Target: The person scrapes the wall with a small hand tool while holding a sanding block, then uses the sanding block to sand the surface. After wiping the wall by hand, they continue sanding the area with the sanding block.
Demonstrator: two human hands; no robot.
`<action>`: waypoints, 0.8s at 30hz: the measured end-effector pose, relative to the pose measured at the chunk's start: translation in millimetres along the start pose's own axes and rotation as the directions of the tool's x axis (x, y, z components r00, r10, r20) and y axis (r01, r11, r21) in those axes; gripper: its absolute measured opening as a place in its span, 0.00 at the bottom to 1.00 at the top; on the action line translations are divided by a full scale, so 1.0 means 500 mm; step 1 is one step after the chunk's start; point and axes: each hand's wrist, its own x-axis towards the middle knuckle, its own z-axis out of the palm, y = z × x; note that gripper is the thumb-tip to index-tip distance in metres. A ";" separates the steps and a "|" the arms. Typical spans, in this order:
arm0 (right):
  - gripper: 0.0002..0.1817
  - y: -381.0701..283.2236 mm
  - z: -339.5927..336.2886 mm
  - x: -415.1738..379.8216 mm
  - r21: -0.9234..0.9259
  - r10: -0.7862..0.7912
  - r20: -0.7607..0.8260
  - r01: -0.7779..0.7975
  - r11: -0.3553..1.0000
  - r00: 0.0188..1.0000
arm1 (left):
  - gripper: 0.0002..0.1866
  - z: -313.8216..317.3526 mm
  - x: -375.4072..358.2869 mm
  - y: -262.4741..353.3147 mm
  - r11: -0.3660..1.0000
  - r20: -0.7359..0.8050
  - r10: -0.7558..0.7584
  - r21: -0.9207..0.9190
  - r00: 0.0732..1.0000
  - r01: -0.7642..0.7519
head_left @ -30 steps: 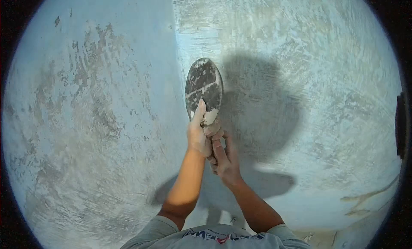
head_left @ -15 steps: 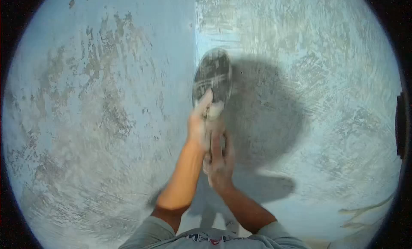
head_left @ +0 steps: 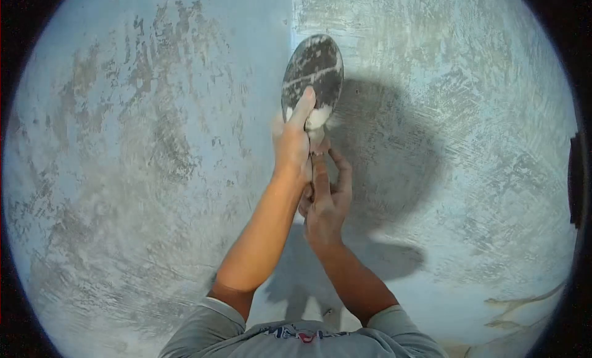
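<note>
A dark oval tool [head_left: 316, 68] with whitish dust and a pale line across its back is held up against the wall, near the vertical line where two wall faces meet. My left hand [head_left: 293, 139] is closed round its lower part, with the thumb lying on the dark back. Below and to the right, my right hand [head_left: 327, 201] grips the narrow handle, the forefinger stretched along it. Pale dust coats the fingers of both hands.
The wall [head_left: 166, 173] is blue-grey with rough, patchy plaster on both sides. Shadows of the head and arms fall on the right part. Branching brownish marks [head_left: 518, 305] show at the lower right. A dark object [head_left: 577, 180] stands at the right edge.
Both hands and the oval tool have moved up the wall and slightly right. The arms are stretched further, and the tool looks sharper than before.
</note>
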 end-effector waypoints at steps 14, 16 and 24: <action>0.16 -0.034 -0.055 -0.006 -0.186 -0.004 -0.071 -0.010 0.983 0.997 | 0.45 0.062 -0.030 -0.036 0.972 -0.097 0.226 0.084 0.969 -0.218; 0.13 -0.013 -0.084 -0.042 -0.293 -0.052 -0.044 0.037 0.955 0.998 | 0.47 0.033 -0.059 -0.067 0.973 -0.050 0.229 -0.018 0.972 -0.230; 0.16 -0.076 -0.091 0.038 -0.454 -0.229 0.130 0.263 0.851 0.965 | 0.38 0.075 0.002 -0.029 0.987 0.015 0.144 -0.069 0.989 -0.142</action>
